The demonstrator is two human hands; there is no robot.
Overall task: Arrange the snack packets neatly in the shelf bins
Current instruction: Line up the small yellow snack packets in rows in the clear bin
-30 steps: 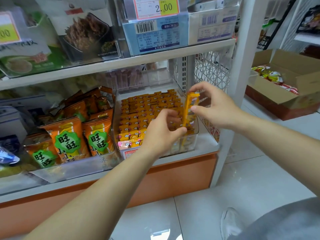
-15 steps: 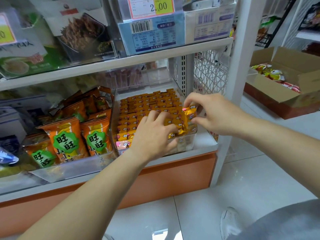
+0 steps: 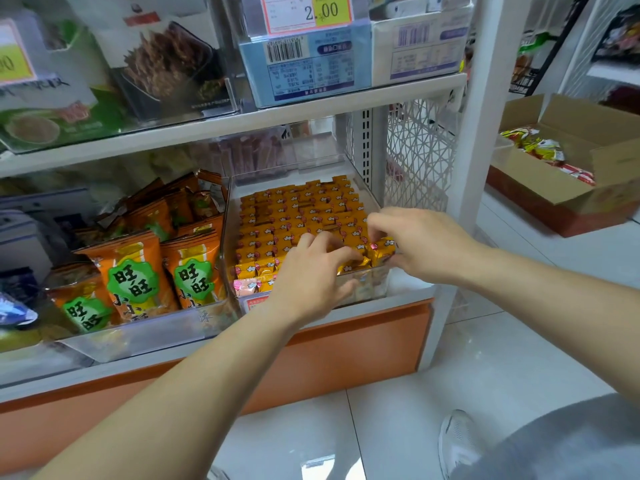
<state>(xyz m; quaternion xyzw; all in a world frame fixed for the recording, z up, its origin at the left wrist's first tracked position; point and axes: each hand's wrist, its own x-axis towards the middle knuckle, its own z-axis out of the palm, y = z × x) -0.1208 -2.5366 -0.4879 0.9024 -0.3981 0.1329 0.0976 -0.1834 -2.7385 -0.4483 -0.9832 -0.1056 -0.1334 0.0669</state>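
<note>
A clear bin [image 3: 364, 289] on the bottom shelf holds several rows of small yellow snack packets [image 3: 294, 216] standing upright. My right hand [image 3: 422, 244] is at the bin's front right corner and pinches one yellow packet [image 3: 382, 250] between fingers and thumb, set down among the others. My left hand [image 3: 308, 275] reaches over the bin's front edge, its fingers pressing on the front packets beside that one. The front rows are partly hidden by both hands.
Orange snack bags [image 3: 135, 271] fill the neighbouring bin to the left. The upper shelf [image 3: 242, 123] hangs low over the bins. A white lattice panel [image 3: 419, 154] closes the shelf's right side. An open cardboard box [image 3: 568, 199] with packets sits on the floor at right.
My right hand brought the yellow packet down from above the bin into its front right corner. My left hand moved forward onto the front rows.
</note>
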